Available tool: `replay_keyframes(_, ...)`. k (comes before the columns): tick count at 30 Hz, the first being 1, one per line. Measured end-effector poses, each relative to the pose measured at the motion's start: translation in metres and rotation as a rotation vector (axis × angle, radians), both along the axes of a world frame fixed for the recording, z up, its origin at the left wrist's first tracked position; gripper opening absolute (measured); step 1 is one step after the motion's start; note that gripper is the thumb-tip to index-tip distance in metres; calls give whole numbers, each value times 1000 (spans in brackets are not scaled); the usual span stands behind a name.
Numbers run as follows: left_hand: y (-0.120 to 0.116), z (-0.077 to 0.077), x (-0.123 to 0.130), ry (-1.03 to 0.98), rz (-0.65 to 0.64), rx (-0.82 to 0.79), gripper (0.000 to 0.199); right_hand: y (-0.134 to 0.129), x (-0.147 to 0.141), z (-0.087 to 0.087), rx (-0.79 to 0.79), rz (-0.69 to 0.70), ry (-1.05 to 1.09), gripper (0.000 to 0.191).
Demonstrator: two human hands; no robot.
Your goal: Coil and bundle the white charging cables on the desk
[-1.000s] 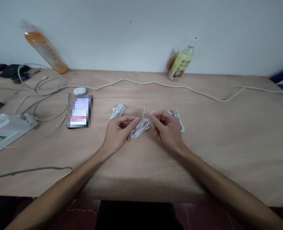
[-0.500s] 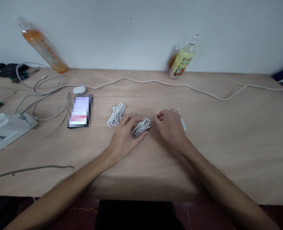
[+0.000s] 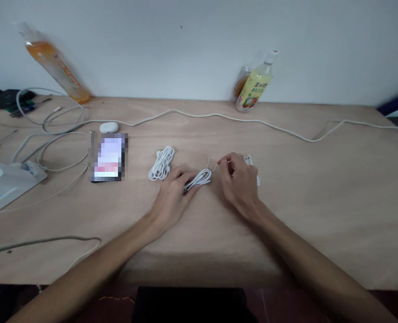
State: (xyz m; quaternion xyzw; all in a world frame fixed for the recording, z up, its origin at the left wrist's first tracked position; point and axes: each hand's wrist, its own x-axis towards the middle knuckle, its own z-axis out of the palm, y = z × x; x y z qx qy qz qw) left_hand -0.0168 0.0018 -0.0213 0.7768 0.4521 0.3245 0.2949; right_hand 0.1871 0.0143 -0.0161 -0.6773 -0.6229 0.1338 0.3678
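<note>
My left hand [image 3: 170,195] is closed around a coiled white cable [image 3: 201,178], held low over the table between thumb and fingers. From that coil a thin white tie [image 3: 208,163] sticks out, one end curling upward. My right hand [image 3: 241,181] pinches the tie's other end between thumb and forefinger, just right of the coil. Beside my left hand lies a second white cable bundle [image 3: 161,163]. Partly hidden behind my right hand is another white cable [image 3: 247,159] on the table.
A phone [image 3: 109,158] and a white earbud case [image 3: 109,127] lie left. One long white cable [image 3: 199,115] crosses the table [image 3: 320,188]. An orange drink bottle [image 3: 59,72] and a yellow-labelled bottle [image 3: 256,85] stand by the wall. A white power strip [image 3: 10,179] sits far left.
My left hand has tilted the coil, so it looks flatter. My right hand has drawn slightly away with the tie, and more of the tie shows. The view has shifted slightly.
</note>
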Motion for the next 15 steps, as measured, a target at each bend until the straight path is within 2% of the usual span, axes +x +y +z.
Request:
replay_keyframes(5,-6,7,4,-26,14,-48,21,-13,-3,-1,61,154,155,22)
replay_keyframes(8,-6,8,6,-132,58,-106,20,-20,-3,-1,44,195,240,25)
replay_keyframes(13,-2,8,7,-535,133,-448,24,-21,-3,-2,9,227,317,26)
replay_keyframes(15,-1,10,7,-648,148,-538,28,-22,-2,-2,-23,266,333,27)
